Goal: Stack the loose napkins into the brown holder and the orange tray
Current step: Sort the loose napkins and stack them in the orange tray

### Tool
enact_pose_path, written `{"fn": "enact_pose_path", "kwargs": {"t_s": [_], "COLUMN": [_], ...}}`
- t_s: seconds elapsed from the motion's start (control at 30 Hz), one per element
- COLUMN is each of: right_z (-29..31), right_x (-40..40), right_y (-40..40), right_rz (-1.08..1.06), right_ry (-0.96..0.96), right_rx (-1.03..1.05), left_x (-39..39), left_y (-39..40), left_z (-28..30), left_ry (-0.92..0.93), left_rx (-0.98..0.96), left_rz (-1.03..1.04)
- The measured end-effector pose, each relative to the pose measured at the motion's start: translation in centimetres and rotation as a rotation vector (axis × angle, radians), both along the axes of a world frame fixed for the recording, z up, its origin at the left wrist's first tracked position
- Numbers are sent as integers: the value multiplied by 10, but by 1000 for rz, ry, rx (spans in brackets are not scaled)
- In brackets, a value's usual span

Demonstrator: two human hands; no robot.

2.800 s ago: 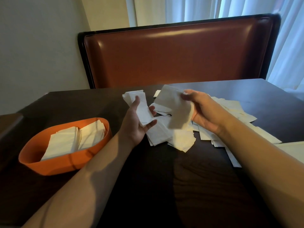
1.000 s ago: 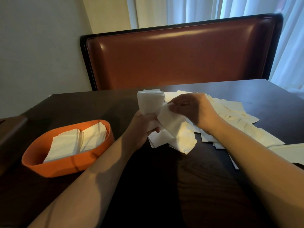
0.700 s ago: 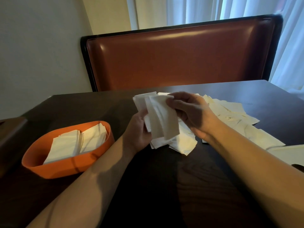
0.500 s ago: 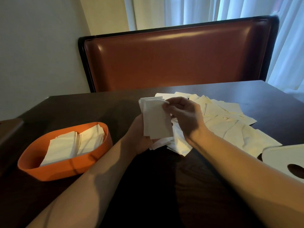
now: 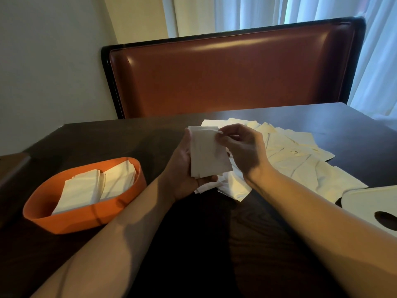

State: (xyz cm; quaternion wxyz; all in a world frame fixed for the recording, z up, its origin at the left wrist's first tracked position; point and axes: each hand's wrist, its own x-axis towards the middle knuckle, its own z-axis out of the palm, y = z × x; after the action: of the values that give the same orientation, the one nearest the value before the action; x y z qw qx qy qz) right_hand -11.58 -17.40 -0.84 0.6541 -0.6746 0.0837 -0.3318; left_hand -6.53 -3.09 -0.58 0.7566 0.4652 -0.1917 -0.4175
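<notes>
A small stack of white napkins is held upright above the dark table. Loose napkins are scattered flat behind it. Two folded piles are laid side by side in the orange tray.

White napkins on dark brown wood-grain table; orange tray holds white napkin stacks; reddish-brown seat back with black edging; white curtains; cream wall.
</notes>
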Motion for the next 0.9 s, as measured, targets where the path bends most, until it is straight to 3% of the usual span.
{"fn": "enact_pose_path", "kwargs": {"t_s": [0.1, 0.47, 0.73, 0.9], "right_z": [2, 3, -4, 0], "right_x": [-1, -3, 1, 3], "right_y": [-4, 2, -8, -19], "right_rz": [-24, 90, 136, 70], "right_ry": [-11, 63, 146, 133], "right_rx": [-35, 157, -171, -241], "left_x": [0, -1, -2, 2], "left_y": [-1, 0, 2, -2], "left_z": [1, 1, -2, -4], "left_ry": [-20, -74, -125, -143], "left_rx": [32, 56, 178, 201], "left_rz": [19, -41, -146, 36]}}
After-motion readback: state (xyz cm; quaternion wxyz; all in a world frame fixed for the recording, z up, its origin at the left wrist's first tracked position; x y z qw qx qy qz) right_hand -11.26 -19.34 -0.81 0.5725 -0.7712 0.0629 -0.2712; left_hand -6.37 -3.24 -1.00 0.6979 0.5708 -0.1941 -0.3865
